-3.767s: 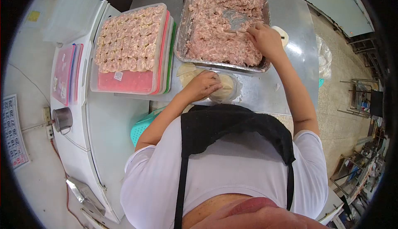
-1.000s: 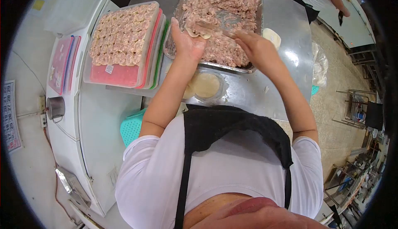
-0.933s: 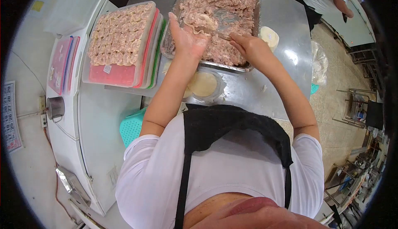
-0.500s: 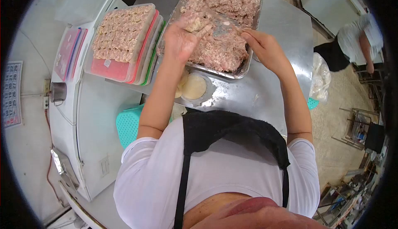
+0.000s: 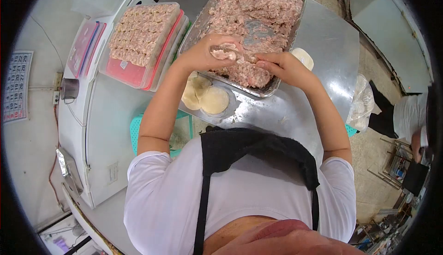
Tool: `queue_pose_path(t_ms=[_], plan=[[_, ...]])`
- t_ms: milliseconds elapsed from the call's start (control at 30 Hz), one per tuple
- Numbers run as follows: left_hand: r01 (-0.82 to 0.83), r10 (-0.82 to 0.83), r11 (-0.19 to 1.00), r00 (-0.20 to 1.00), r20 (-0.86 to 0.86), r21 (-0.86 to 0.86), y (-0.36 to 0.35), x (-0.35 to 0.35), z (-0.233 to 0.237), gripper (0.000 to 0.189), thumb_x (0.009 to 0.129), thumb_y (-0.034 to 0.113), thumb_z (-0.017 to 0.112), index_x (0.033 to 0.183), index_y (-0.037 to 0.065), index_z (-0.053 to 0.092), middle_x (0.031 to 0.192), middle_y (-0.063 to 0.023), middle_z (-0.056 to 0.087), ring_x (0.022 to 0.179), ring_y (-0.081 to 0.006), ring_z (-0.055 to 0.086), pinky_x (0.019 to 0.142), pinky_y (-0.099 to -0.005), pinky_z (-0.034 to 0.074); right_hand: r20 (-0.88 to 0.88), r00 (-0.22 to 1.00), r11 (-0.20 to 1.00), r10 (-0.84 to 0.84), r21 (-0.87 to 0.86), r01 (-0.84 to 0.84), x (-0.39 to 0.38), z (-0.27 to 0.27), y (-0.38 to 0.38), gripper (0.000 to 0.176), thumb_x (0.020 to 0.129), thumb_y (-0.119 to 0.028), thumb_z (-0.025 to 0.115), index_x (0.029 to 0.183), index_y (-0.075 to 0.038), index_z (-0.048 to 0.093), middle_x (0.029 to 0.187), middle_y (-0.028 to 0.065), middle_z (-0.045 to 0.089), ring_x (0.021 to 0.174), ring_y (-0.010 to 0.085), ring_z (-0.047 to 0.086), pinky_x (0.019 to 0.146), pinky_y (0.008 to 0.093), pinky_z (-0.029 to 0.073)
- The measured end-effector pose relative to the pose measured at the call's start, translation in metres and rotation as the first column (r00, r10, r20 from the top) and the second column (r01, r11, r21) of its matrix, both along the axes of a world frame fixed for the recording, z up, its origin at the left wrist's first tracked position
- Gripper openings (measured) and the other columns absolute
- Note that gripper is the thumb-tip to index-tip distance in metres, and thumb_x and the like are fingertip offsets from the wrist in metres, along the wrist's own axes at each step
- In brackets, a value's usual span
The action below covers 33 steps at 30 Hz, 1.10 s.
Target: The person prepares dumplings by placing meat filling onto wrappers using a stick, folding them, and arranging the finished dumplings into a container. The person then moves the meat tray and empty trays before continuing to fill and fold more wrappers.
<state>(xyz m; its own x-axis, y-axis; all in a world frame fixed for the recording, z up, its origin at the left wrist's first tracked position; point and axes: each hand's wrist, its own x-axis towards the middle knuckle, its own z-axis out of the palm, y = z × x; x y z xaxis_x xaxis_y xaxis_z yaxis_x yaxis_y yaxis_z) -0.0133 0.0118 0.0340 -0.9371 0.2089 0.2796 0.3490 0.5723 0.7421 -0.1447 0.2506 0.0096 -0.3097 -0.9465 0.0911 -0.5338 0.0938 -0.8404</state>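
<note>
My left hand (image 5: 203,54) is curled over the near left corner of the metal tray, cupped around a dumpling wrapper with meat filling (image 5: 224,52) on it. In my right hand (image 5: 286,68) is a flat spatula (image 5: 250,57), pinched by its end, its blade against the filling in my left palm. Below both hands lies the tray (image 5: 264,92), heaped with pale pink minced meat (image 5: 263,1); its bare bottom shows in one patch. Round pale wrappers (image 5: 214,99) lie overlapping on the steel table, just below the tray.
Left of the tray, stacked plastic containers (image 5: 124,73) hold rows of filled dumplings (image 5: 143,31). A white freezer (image 5: 108,139) stands farther left, a turquoise basket (image 5: 135,128) below the table edge. A plastic bag (image 5: 361,103) hangs at right, near another person (image 5: 406,116).
My left hand has turned and curled around the wrapper and filling. The spatula has come up from the meat to my left palm. The other person has moved down at the right.
</note>
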Motion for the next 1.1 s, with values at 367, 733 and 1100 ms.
queue_pose_path(t_ms=[367,733,1100], plan=[[-0.521,0.437,0.851,0.772,0.462,0.067,-0.007,0.01,-0.044,0.042,0.078,0.014,0.069,0.117,0.005,0.059,0.089,-0.0005,0.06,0.077,-0.0082,0.056,0.065,-0.0243,0.049,-0.726,0.685,0.942,-0.061,0.185,0.281,-0.005,-0.033,-0.01,0.023,0.093,-0.026,0.054,0.105,-0.013,0.068,0.088,0.013,0.066,0.081,0.0318,0.066,0.064,0.0412,0.052],[-0.18,0.179,0.984,0.975,-0.131,0.001,0.001,0.037,0.014,0.04,0.079,0.012,0.073,0.116,0.007,0.06,0.087,-0.0004,0.061,0.079,-0.0084,0.057,0.071,-0.0246,0.049,-0.065,0.987,0.989,-0.144,0.012,0.146,0.033,0.064,0.023,0.034,0.093,-0.028,0.06,0.114,-0.002,0.065,0.111,0.0181,0.067,0.095,0.0289,0.068,0.084,0.0328,0.05],[-0.253,0.242,0.962,0.963,0.116,0.099,-0.024,0.057,0.012,0.042,0.075,0.027,0.077,0.111,0.009,0.065,0.102,-0.0087,0.068,0.094,-0.0212,0.063,0.087,-0.0326,0.048,-0.753,0.589,0.944,-0.292,-0.129,0.303,0.099,0.087,-0.011,0.022,0.09,-0.028,0.061,0.107,-0.016,0.069,0.085,0.0067,0.065,0.072,0.0313,0.064,0.061,0.0407,0.051]])
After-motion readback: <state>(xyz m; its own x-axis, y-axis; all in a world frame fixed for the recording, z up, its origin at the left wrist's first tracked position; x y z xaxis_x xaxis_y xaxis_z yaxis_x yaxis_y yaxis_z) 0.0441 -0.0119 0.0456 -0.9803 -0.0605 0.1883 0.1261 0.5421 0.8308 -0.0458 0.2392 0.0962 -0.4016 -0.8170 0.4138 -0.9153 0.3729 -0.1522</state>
